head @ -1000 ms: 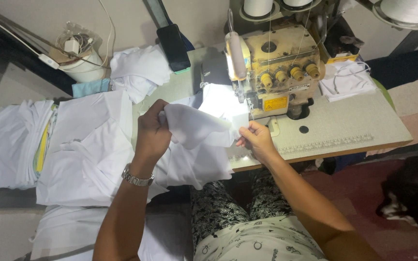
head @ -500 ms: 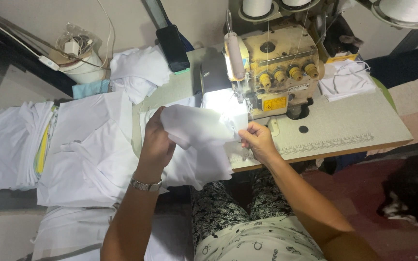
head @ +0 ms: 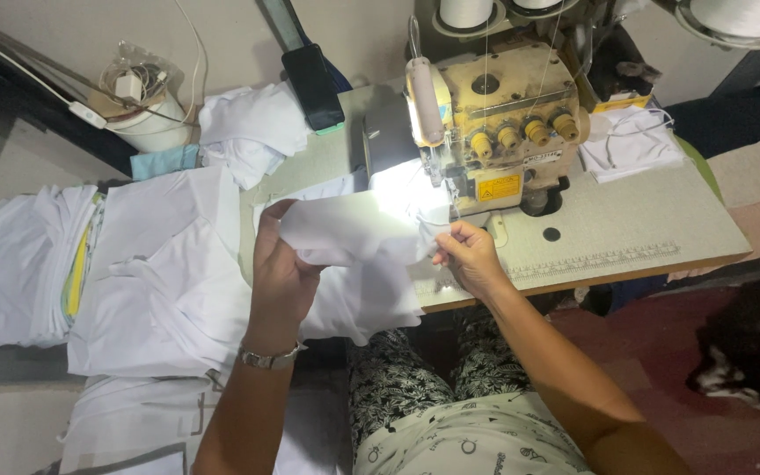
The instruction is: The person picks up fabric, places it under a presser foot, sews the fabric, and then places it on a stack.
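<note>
Stretching between both closed hands, white cloth piece (head: 354,230): left hand (head: 279,273) gripping one end, right hand (head: 468,257) pinching the other.

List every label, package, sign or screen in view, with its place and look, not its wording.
Yellow rectangular warning label: front of the cream overlock sewing machine, black markings.
Dark phone screen: propped against the wall left of the machine, black rectangle, unlit.
Clear plastic bag of cables: on the white round tub, far left.
Printed ruler strip: along the table's front edge.
</note>
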